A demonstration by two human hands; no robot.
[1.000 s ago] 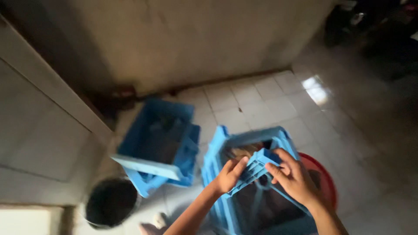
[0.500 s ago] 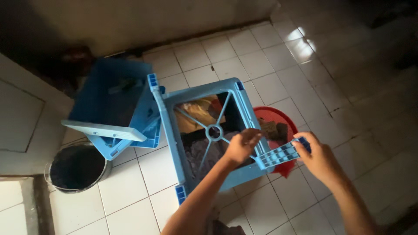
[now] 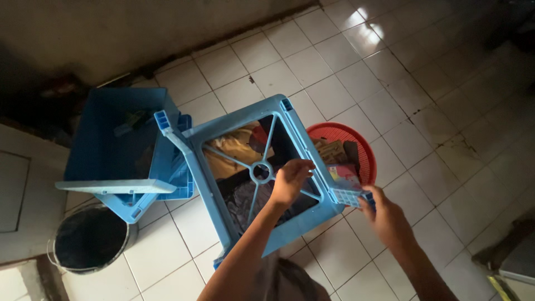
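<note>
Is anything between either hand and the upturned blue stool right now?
Nothing visible. The left hand is on the upturned blue stool by its central ring, and the right hand grips a corner leg. The red basket sits behind, beside the stool.

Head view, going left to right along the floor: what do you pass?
Black bucket → blue crate → upturned blue stool, left hand on its cross-brace → red basket → right hand at the stool's near corner.
</note>
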